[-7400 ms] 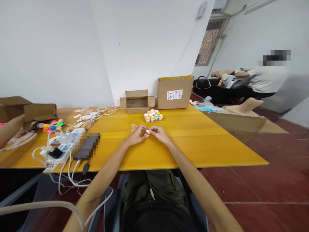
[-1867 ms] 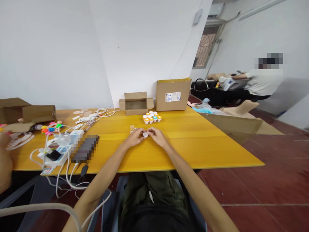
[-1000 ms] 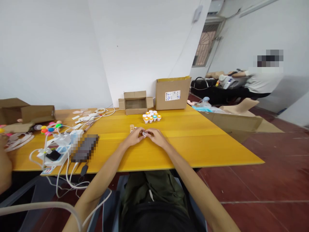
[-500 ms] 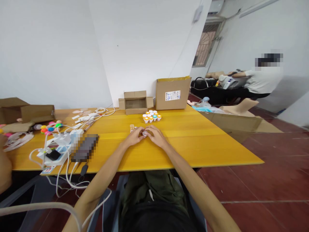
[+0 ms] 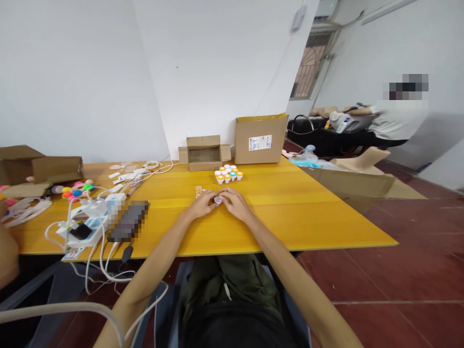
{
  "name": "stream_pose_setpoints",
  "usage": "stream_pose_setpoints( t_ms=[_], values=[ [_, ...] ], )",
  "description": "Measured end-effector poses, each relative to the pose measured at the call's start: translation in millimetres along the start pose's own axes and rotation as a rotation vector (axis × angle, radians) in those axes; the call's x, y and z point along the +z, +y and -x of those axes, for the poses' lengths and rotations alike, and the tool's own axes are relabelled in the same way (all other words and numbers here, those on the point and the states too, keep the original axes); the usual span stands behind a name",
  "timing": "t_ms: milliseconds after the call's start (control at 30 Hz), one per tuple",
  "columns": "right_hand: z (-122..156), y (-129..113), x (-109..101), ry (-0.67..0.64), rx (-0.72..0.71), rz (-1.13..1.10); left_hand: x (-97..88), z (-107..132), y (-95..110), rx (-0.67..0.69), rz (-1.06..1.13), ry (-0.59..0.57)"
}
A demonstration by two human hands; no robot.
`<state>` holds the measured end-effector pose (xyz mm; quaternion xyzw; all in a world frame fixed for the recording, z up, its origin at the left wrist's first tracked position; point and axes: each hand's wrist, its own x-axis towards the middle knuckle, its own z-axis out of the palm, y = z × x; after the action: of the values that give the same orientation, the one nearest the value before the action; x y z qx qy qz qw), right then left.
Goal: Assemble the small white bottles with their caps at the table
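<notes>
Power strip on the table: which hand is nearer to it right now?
The left hand. It is to the right of the power strip, apart from it; the right hand is farther right, beyond the left one.

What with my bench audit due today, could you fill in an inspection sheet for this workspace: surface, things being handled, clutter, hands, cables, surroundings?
Surface: yellow table; most things stand along its back and left.
Things handled: small pale piece, too small to make out; small jars behind, with orange, white and teal lids; see-through pieces beside the left hand.
Clutter: colourful balls and blurred dark object at left; open box and larger box at back.
Hands: left and right hand both have fingers on the pale piece.
Cables: white cables around the power strip, some hanging below the front edge.
Surroundings: person in a white top and open carton at right; another arm at left edge.
</notes>
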<state>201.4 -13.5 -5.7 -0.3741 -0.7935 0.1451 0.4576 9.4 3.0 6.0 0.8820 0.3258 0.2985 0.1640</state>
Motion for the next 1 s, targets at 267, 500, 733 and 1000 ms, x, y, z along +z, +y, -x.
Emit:
stream_pose_setpoints(
  t_ms=[267, 500, 733, 1000],
  values=[
    [0.2, 3.6, 1.5, -0.025, 0.035, 0.011, -0.3, -0.1, 1.0, -0.025, 0.004, 0.002],
    [0.3, 0.4, 0.7, -0.021, 0.017, -0.011, -1.4, -0.3, 2.2, -0.020, 0.004, 0.002],
    [0.0, -4.1, -1.6, 0.005, -0.025, 0.022, -1.3, -0.7, 1.8, -0.017, 0.015, -0.003],
    [1.5, -7.9, -2.7, -0.042, -0.124, 0.177, -0.2, -1.0, -0.6, -0.011, 0.000, -0.002]
  ],
)
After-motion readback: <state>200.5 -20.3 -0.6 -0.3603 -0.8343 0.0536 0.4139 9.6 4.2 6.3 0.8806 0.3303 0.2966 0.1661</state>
